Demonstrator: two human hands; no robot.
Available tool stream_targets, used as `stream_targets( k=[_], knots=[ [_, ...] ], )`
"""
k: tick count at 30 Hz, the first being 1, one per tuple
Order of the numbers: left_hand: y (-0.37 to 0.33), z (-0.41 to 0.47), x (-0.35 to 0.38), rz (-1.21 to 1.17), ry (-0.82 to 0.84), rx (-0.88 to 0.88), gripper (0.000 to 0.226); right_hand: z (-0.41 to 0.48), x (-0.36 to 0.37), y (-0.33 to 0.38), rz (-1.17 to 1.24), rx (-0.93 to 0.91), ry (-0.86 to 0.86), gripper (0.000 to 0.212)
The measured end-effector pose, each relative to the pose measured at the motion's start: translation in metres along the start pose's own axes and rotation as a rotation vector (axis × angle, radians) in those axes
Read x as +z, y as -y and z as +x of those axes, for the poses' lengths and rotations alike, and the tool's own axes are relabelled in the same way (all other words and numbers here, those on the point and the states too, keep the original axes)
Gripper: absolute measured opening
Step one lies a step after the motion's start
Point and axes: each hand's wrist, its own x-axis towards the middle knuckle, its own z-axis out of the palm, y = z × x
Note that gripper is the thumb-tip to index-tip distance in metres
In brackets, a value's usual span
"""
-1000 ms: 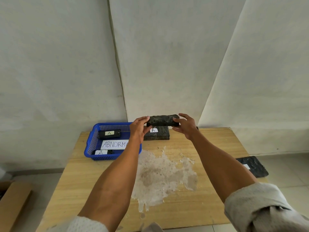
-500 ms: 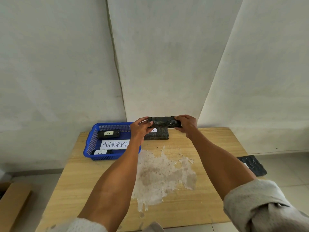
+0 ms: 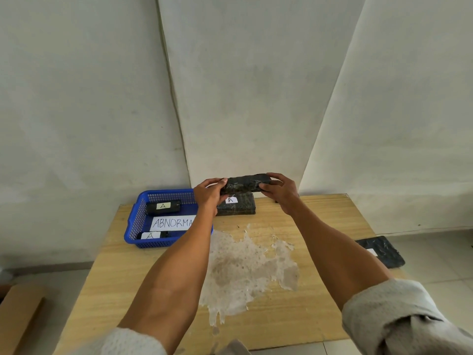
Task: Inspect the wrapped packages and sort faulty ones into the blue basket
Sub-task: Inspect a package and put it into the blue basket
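Held package [image 3: 244,184]: dark and wrapped, up in the air over the far side of the counter [image 3: 320,226].
Left grip [image 3: 208,194]: fingers and thumb curl round the left short end of the held package.
Right grip [image 3: 279,190]: fingers curl over the right short end, so each end has a grip on it.
Long way of the package: it runs left to right between the two grips. It is almost flat, with the right end a little higher.
Blue basket [image 3: 163,244]: it sits on the far left of the counter, lower than the held package and off to its left.
Nearer grip: the left one, because the left wrist is right by the basket's right side. The right grip is well apart from it.
In the basket: two dark packages [image 3: 163,207] [image 3: 151,235] with "A" labels, and a white sign [image 3: 172,222] that reads ABNORMA.
Under the held package: another dark package [image 3: 238,207] with an "A" label lies flat on the counter.
My guess: the person is looking the package over. I cannot see a fault from here.
If it is bad: it must go left and down, led by the left grip, while the right grip lets go.
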Motion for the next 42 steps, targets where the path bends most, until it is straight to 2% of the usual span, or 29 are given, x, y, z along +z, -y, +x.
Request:
stream_targets(
  k=[5, 7, 12, 15, 23, 27, 30, 38, 40, 42],
  knots=[
    [0.004, 0.001, 0.005, -0.008, 0.015, 0.003, 0.022, 0.001, -0.001, 0.002, -0.141, 0.003, -0.031, 0.049],
    [0.006, 0.001, 0.007, -0.015, 0.052, -0.032, 0.025, 0.004, -0.002, 0.001, -0.125, 0.017, -0.064, 0.046],
    [0.007, -0.005, 0.006, -0.181, 0.133, -0.123, 0.028, 0.008, 0.001, 0.001, -0.006, 0.082, -0.112, 0.014],
    [0.008, -0.008, 0.007, -0.175, 0.131, -0.068, 0.031, 0.01, 0.003, 0.002, -0.041, 0.078, -0.178, 0.022],
    [0.008, -0.01, 0.006, -0.128, 0.106, 0.022, 0.033, 0.011, 0.007, -0.001, -0.076, 0.05, -0.235, 0.019],
    [0.006, -0.008, 0.006, -0.157, 0.086, -0.022, 0.018, 0.011, 0.009, -0.002, -0.042, 0.005, -0.184, 0.015],
    [0.002, -0.003, 0.005, -0.161, 0.043, -0.012, 0.013, 0.009, 0.007, -0.003, -0.007, -0.023, -0.097, 0.025],
    [-0.002, -0.003, 0.007, -0.175, 0.047, 0.005, 0.041, 0.005, 0.005, -0.004, -0.054, -0.043, -0.102, 0.035],
    [-0.002, -0.003, 0.007, -0.203, 0.084, -0.032, 0.043, 0.005, 0.005, -0.002, -0.004, 0.005, -0.124, 0.039],
    [-0.004, -0.006, 0.006, -0.244, 0.139, -0.057, 0.04, 0.006, 0.004, -0.001, 0.06, 0.038, -0.152, 0.032]
  ],
)
